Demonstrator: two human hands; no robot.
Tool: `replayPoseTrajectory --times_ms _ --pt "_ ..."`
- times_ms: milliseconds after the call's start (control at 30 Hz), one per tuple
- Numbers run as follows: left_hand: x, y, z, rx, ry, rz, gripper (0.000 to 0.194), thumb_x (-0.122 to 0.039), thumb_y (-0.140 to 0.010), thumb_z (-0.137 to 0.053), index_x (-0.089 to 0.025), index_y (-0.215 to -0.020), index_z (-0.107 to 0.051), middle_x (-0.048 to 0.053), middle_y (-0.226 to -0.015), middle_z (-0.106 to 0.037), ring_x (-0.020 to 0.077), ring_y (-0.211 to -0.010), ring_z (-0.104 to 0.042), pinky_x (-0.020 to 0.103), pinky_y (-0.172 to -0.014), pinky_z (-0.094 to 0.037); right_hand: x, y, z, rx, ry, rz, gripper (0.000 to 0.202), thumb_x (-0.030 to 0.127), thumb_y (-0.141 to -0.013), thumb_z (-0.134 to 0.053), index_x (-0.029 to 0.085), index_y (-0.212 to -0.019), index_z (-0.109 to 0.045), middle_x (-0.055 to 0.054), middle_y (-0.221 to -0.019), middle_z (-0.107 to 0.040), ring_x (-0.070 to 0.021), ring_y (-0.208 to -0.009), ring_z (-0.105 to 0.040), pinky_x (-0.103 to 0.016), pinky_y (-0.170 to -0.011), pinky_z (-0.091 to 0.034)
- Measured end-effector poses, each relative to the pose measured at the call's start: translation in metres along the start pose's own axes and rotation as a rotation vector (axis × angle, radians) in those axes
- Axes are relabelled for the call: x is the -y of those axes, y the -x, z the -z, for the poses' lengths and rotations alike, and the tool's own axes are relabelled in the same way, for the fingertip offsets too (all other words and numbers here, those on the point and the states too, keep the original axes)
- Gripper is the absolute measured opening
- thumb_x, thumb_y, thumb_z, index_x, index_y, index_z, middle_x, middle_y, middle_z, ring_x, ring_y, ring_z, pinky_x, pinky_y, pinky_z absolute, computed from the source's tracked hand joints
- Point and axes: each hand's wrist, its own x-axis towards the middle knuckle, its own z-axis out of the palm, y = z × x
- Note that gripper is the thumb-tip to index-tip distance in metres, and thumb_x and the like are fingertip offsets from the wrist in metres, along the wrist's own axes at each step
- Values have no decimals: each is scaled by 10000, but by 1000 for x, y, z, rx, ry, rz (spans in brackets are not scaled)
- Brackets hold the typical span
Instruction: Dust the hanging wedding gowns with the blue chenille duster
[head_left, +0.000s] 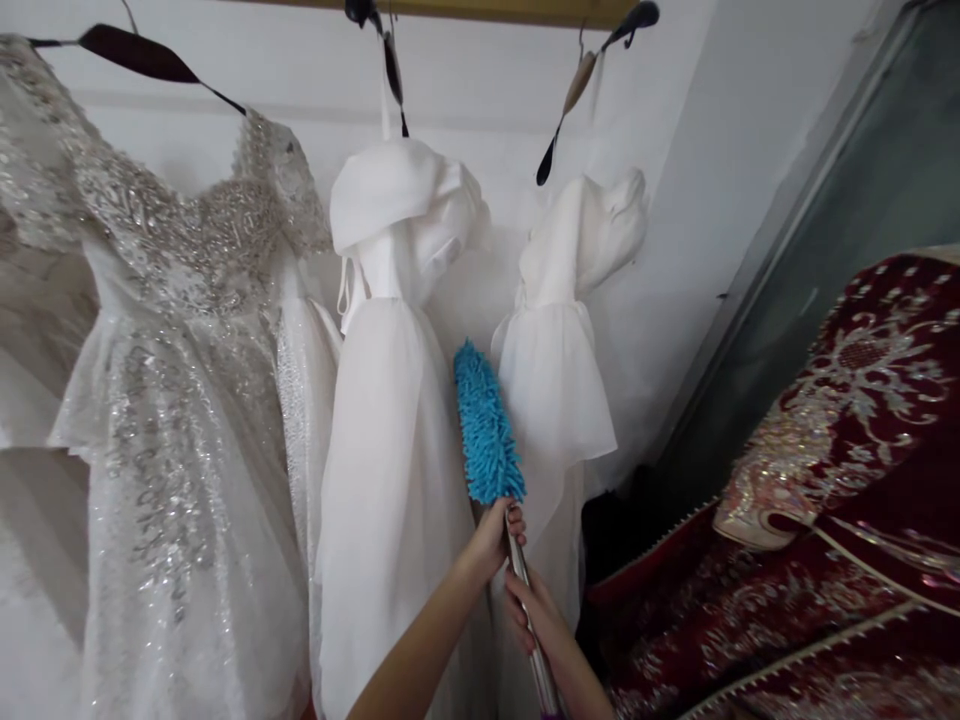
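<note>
A duster with a fluffy blue head [487,430] and a metal handle points upward between two hanging white dresses. My left hand [496,535] is wrapped round the handle just under the blue head. Lower on the same handle, my right hand [534,608] is closed round it. The duster head is in front of the gap between the middle white dress [382,450] and the smaller white dress [551,350], close to the latter's skirt.
A sequinned, pale gown [187,400] hangs at the left on a dark hanger [139,52]. Dark red embroidered garments [847,450] fill the right side. Behind are a white wall [465,110], a wooden rail [487,10] along the top and a dark greenish panel [847,170].
</note>
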Motion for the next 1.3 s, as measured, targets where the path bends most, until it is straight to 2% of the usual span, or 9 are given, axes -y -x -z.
replayPoseTrajectory --times_ms 100,167,300,400,500,733,933,1133,1300 --pt "-24 30 -30 176 -80 -130 385 -410 -633 -698 -216 -635 -366 -116 -510 -283 36 -412 -232 197 -439 -254 18 13 -7 6 24 105 537 728 -612 -637 246 -759 -452 160 -335 -386 -54 -208 -313 -154 -236 -241" --pt "-38 51 -43 269 -119 -186 421 -461 -628 -708 -216 -634 -365 -110 -514 -290 39 -418 -228 203 -443 -262 28 23 -13 12 70 188 492 687 -687 -623 232 -815 -486 151 -355 -397 -49 -226 -310 -153 -252 -236" --pt "-53 79 -42 346 -126 -273 444 -493 -674 -698 -211 -606 -363 -99 -514 -284 42 -424 -223 210 -466 -287 45 36 -25 68 209 263 452 632 -746 -611 217 -913 -544 140 -355 -374 -58 -252 -270 -176 -265 -212" --pt "-57 85 -25 331 -93 -313 473 -508 -712 -669 -210 -546 -341 -92 -479 -247 47 -417 -212 210 -470 -291 54 33 -33 166 314 258 521 598 -763 -602 197 -1091 -545 141 -368 -361 -76 -263 -263 -201 -268 -220" --pt "-57 84 -3 231 -25 -355 461 -477 -767 -624 -211 -533 -329 -91 -469 -207 54 -408 -181 208 -463 -288 49 23 -41 239 398 219 572 588 -766 -582 171 -1152 -521 143 -368 -358 -86 -269 -266 -212 -271 -234" --pt "-49 89 42 4 157 -370 381 -341 -812 -598 -216 -581 -321 -101 -504 -158 55 -406 -131 203 -445 -276 6 1 -50 404 369 98 506 664 -742 -552 217 -973 -500 146 -384 -383 -68 -262 -282 -186 -274 -190" --pt "-32 94 81 -116 318 -394 362 -338 -769 -672 -205 -651 -357 -115 -514 -184 38 -396 -140 174 -417 -247 -19 6 -64 507 258 -83 534 748 -646 -590 243 -741 -445 145 -378 -387 -43 -240 -288 -175 -262 -214" --pt "-9 103 118 -247 419 -374 372 -352 -722 -734 -207 -711 -391 -122 -510 -212 37 -382 -214 165 -415 -257 -49 15 -69 548 162 -234 527 719 -647 -631 235 -766 -461 143 -414 -411 -22 -261 -255 -157 -267 -215" --pt "2 110 136 -353 475 -354 367 -330 -727 -731 -213 -723 -383 -121 -509 -227 38 -373 -240 168 -421 -255 -68 15 -73 569 129 -321 511 698 -636 -650 240 -759 -457 150 -401 -399 -26 -249 -231 -161 -241 -212"
